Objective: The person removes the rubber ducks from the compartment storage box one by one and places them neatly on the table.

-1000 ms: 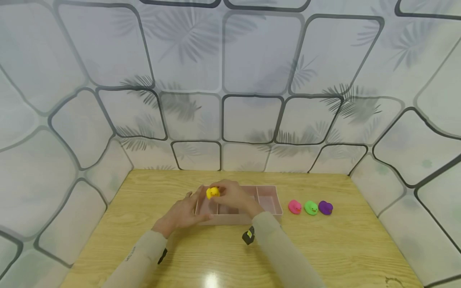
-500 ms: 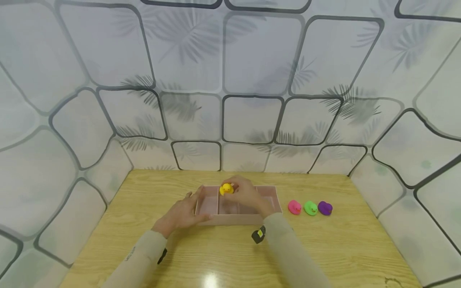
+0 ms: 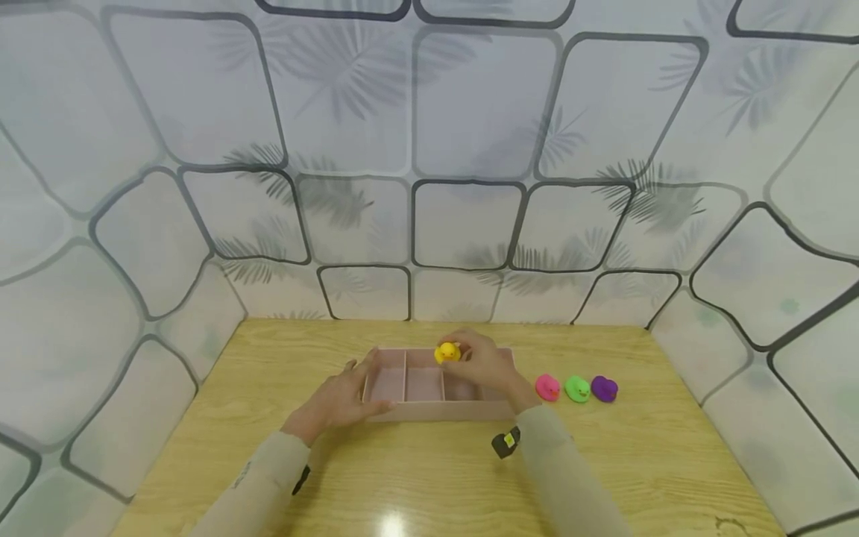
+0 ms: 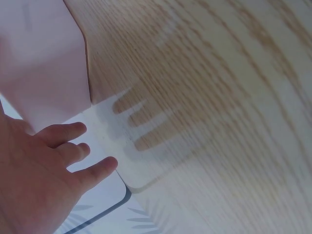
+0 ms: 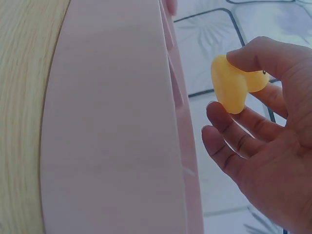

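Observation:
My right hand (image 3: 485, 363) pinches a small yellow rubber duck (image 3: 447, 353) between thumb and fingertips, above the pale pink divided box (image 3: 439, 411). In the right wrist view the duck (image 5: 231, 85) is clear of the box, level with or above its rim, with the thumb on one side and fingers on the other. At the box's left end lies my left hand (image 3: 338, 397), thumb along the front wall and fingers toward the back left corner. The left wrist view shows several of its fingers (image 4: 95, 173) spread and fairly straight beside the box wall (image 4: 48, 73); its thumb is hidden there.
Right of the box, a pink duck (image 3: 547, 388), a green duck (image 3: 577, 388) and a purple duck (image 3: 605, 388) stand in a row on the wooden table (image 3: 403, 477). Patterned walls (image 3: 470, 224) enclose the table at the back and both sides.
My right hand has carried the yellow duck rightward, from over the box's leftmost compartment past the second to near the third. The left hand and the other ducks have stayed in place.

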The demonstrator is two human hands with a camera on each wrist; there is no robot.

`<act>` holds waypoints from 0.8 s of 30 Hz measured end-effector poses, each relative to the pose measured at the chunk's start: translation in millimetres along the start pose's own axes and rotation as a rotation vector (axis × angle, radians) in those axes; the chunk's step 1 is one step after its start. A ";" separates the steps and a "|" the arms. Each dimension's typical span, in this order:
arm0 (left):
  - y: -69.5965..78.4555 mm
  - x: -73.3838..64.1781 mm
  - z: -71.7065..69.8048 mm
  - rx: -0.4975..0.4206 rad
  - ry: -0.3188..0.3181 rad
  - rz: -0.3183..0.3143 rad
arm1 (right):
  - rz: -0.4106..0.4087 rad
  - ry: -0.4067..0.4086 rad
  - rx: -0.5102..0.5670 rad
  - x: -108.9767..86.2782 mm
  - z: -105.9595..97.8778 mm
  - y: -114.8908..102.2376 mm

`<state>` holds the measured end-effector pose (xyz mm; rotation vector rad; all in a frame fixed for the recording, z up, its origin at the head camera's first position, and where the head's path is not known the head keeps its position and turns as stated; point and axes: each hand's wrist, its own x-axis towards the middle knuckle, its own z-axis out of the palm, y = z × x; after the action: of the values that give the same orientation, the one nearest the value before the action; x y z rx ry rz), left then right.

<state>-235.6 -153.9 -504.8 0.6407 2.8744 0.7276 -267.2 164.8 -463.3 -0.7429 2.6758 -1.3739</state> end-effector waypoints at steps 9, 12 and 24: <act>0.5 -0.5 1.0 0.005 0.005 0.001 | 0.057 0.038 0.001 -16.1 -13.9 14.1; 0.2 -0.6 1.8 0.006 0.005 -0.003 | 0.076 0.046 -0.020 -21.6 -19.8 18.3; 0.7 -0.6 1.4 0.007 0.018 0.021 | 0.069 0.126 -0.058 -40.3 -43.6 35.0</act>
<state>-234.4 -152.9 -505.8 0.6691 2.8917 0.7298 -256.3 232.4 -471.1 -0.5808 2.8192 -1.3765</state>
